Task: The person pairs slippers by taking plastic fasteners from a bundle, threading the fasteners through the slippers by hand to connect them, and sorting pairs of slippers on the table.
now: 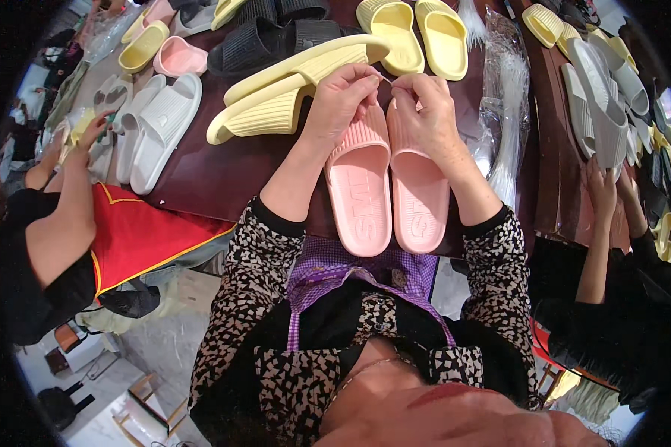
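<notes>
At frame centre, the left hand (341, 97) and right hand (427, 104) rest on pink slippers (388, 190), fingers (369, 80) pinched shut on a thin tie (385, 77); yellow slippers (291, 89) lie left.

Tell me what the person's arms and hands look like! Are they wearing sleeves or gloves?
No gloves: the left hand and right hand are both bare, and I can't make out any rings or a watch. The forearms are bare too. Each sleeve is pushed up toward the elbow, speckled black and cream, and ends in a plain black cuff.
</notes>
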A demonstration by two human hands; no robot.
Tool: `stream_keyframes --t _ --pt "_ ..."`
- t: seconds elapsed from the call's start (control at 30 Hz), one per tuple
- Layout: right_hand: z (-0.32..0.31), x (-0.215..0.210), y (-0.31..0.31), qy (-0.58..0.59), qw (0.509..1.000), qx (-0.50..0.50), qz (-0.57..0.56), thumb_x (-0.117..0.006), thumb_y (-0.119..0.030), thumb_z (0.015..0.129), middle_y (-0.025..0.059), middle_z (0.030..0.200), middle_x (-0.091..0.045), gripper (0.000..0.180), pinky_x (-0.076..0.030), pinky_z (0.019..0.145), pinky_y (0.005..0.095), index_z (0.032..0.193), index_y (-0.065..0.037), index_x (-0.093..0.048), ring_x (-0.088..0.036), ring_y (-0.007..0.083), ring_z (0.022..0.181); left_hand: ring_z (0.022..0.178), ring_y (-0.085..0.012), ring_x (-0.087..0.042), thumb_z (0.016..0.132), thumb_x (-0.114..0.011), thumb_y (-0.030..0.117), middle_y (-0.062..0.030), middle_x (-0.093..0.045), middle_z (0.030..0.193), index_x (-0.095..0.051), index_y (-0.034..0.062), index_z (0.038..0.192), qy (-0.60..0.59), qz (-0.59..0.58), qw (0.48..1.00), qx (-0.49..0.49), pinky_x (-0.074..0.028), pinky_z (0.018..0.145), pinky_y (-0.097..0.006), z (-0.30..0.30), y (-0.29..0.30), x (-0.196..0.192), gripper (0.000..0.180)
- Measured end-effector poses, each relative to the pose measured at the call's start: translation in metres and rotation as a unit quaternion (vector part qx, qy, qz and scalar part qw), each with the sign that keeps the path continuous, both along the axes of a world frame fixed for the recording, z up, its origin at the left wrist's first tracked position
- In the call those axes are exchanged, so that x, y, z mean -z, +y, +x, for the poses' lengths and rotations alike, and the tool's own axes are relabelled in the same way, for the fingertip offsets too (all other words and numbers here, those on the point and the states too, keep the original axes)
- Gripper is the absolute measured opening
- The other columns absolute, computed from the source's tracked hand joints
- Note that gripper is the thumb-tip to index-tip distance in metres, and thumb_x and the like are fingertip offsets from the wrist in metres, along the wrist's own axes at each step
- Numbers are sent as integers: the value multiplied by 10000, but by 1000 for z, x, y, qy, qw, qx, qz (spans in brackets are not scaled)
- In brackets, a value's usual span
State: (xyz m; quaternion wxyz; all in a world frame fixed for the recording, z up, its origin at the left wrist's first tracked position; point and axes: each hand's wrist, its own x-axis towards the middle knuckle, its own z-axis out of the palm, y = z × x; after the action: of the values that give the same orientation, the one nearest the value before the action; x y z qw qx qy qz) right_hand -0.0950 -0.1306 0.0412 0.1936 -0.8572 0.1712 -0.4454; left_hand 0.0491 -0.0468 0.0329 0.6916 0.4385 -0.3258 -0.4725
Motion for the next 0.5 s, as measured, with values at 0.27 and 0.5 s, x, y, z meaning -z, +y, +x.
stream_keyframes --t 0.27,0.5 --pt "-1 0 -1 2 1000 -2 -1 -636 -1 740 76 771 -631 119 -456 682 317 855 -31 -639 -552 217 738 489 -25 -455 878 -568 106 4 -568 661 -626 54 918 1 4 1000 -8 -332 421 -137 -1 -1 0 87" --pt "0 3 -1 -11 1000 8 -15 -646 -14 719 68 755 -631 113 -433 707 326 826 -50 -632 -566 236 713 498 -27 -457 874 -572 105 7 -562 663 -627 52 917 0 16 1000 -11 -340 428 -143 -2 -1 -1 88"
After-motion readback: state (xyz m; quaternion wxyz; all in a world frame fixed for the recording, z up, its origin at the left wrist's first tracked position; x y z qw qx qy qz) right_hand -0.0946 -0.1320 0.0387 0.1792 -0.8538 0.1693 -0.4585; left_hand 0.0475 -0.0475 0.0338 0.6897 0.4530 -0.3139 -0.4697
